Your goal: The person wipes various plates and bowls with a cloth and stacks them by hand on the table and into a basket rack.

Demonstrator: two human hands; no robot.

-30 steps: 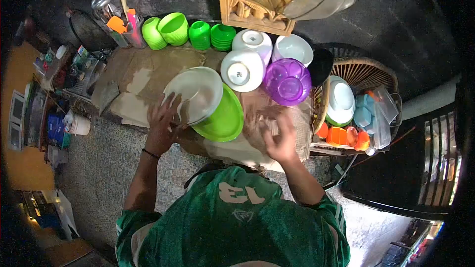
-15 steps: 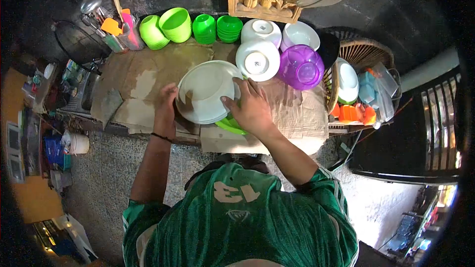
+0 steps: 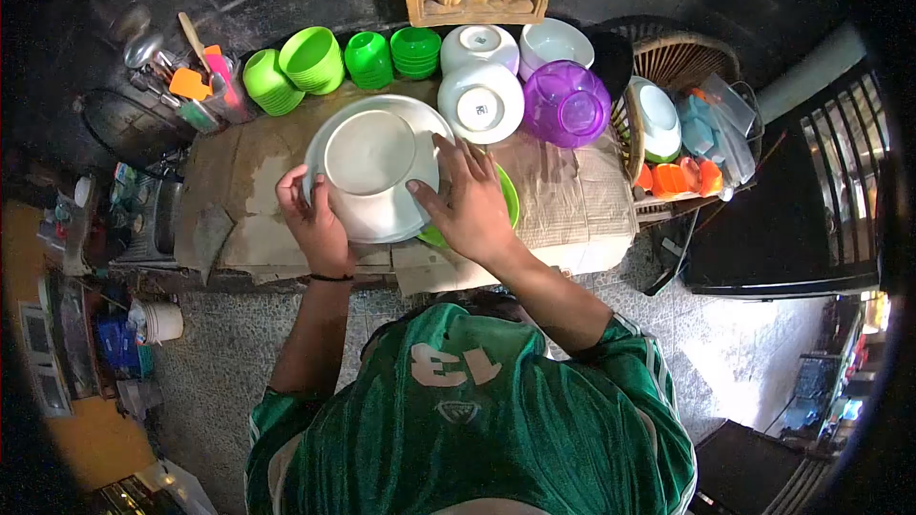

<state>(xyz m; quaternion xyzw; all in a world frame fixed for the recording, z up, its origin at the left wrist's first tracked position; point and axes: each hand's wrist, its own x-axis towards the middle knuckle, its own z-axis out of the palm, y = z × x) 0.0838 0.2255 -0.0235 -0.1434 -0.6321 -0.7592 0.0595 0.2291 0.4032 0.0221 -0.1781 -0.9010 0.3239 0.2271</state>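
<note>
A stack of white plates (image 3: 370, 153) lies upside down on the cardboard-covered table, its round foot facing up. My left hand (image 3: 321, 231) grips the left edge, fingertips at the rim and thumb against the side. On the opposite side my right hand (image 3: 473, 208) holds the stack, with thumb and fingers laid over the rim. A lime-green dish (image 3: 510, 202) shows partly from under the plates and my right hand; the rest of it is hidden. Just beyond my right fingers stands an upturned white bowl (image 3: 481, 103).
Along the wall stand stacked lime bowls (image 3: 312, 60), green cups (image 3: 369, 59) and a purple bowl (image 3: 567, 103). Utensils in holders (image 3: 224, 91) are at the left, near a sink (image 3: 157, 215). A wicker basket (image 3: 689, 50) and orange items (image 3: 673, 178) are at the right.
My left hand has turned and now has its fingers on the plates' lower left rim. The plates sit slightly further left, exposing more of the green dish. The camera view has shifted.
</note>
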